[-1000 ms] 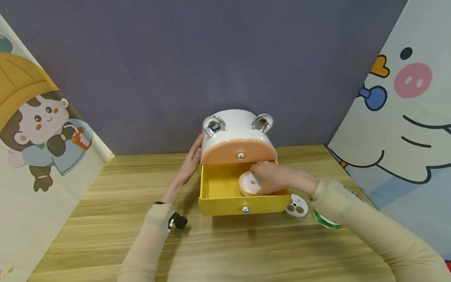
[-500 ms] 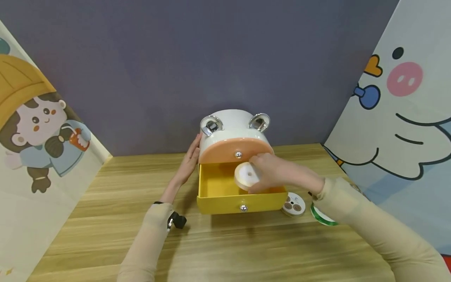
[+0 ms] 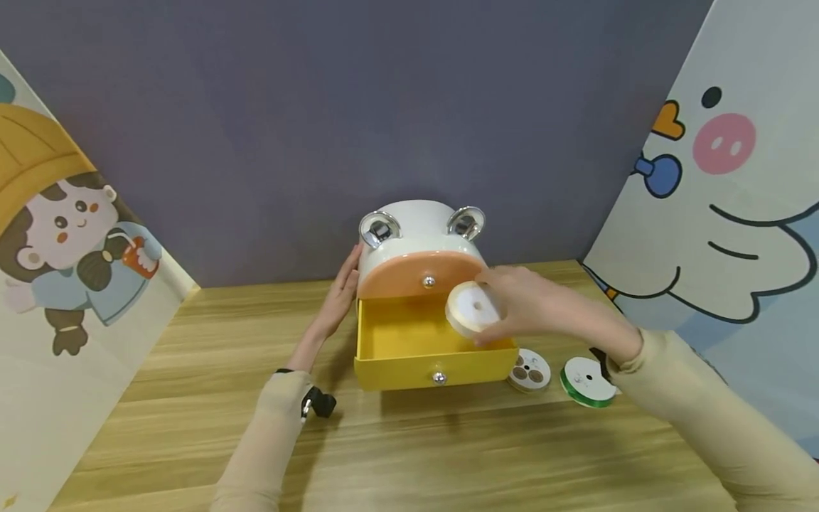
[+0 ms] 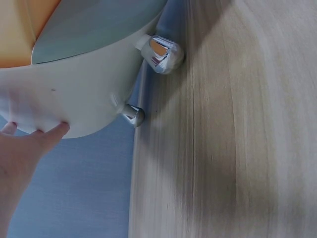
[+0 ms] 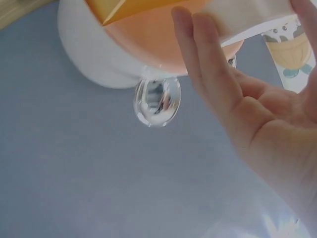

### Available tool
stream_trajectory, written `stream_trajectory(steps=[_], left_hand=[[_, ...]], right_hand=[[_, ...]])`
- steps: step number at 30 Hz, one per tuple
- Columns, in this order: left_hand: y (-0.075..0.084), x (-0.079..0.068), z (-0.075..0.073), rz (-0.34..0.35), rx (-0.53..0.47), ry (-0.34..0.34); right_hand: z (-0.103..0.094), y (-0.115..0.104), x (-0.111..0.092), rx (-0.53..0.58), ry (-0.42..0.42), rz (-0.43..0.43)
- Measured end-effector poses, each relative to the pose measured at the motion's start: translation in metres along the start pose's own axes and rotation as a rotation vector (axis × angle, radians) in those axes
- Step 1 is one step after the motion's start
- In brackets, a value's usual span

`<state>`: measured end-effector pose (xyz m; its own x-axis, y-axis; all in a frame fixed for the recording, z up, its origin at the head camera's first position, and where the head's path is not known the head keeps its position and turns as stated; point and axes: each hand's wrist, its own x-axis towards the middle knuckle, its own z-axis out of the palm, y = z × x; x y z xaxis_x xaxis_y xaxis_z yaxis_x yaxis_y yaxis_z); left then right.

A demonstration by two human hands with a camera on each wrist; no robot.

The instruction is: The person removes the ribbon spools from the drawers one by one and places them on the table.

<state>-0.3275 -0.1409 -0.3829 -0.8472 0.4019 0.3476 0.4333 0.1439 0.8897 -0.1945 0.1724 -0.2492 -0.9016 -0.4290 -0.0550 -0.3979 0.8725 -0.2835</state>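
Observation:
My right hand (image 3: pixel 527 302) grips a white and cream ribbon spool (image 3: pixel 473 309) by its edge, over the right side of a pulled-out yellow drawer (image 3: pixel 397 373). In the right wrist view, long fingers lie along one side of the spool (image 5: pixel 247 17), with the thumb at the other. The drawer belongs to a small white cabinet (image 3: pixel 419 220) with silver ring-like eyes and a peach upper front, which is closed. Against the cabinet's left side rests my left hand (image 3: pixel 339 299). The left wrist view has its fingertips on the smooth white wall (image 4: pixel 74 99).
Right of the drawer, a ribbon spool with brown circles (image 3: pixel 530 371) lies on the wooden table (image 3: pixel 448 455). A green ribbon spool (image 3: pixel 585 384) lies farther right, partly behind the right sleeve. A grey wall (image 3: pixel 409 107) stands behind the cabinet, with cartoon panels on both sides.
My right hand has lifted the spool from inside the drawer, up and to the right. More of the drawer's floor and the green spool now shows. My left hand stays on the cabinet.

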Motion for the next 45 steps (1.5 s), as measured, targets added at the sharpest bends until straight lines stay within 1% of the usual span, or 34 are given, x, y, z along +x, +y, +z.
stream_trajectory(steps=[4, 9, 17, 23, 28, 30, 33, 38, 41, 45], left_hand=[[0.001, 0.000, -0.001, 0.003, 0.003, 0.005], [0.000, 0.000, -0.003, 0.001, -0.002, 0.000], [-0.002, -0.001, -0.004, 0.002, -0.015, 0.005], [-0.002, -0.001, -0.006, 0.003, 0.000, 0.009], [-0.002, -0.002, -0.005, -0.005, 0.005, 0.004], [-0.002, -0.003, -0.004, -0.008, 0.003, 0.003], [-0.002, -0.003, -0.003, -0.007, 0.000, 0.000], [-0.003, -0.001, -0.001, 0.010, -0.003, 0.000], [-0.003, 0.000, 0.000, 0.012, -0.008, -0.003], [-0.003, 0.000, 0.001, 0.004, -0.012, -0.008]], right_hand=[[0.000, 0.010, -0.017, -0.003, 0.048, 0.005], [0.004, 0.022, -0.038, -0.006, 0.093, 0.031], [0.018, 0.047, -0.063, 0.011, 0.166, 0.014], [0.026, 0.062, -0.078, 0.048, 0.176, 0.044], [0.035, 0.072, -0.088, 0.033, 0.201, 0.037], [0.040, 0.077, -0.092, 0.036, 0.196, 0.038], [0.047, 0.082, -0.099, 0.039, 0.199, 0.055], [0.058, 0.088, -0.112, 0.061, 0.195, 0.112], [0.066, 0.090, -0.117, 0.095, 0.197, 0.128], [0.079, 0.090, -0.121, 0.085, 0.206, 0.132]])
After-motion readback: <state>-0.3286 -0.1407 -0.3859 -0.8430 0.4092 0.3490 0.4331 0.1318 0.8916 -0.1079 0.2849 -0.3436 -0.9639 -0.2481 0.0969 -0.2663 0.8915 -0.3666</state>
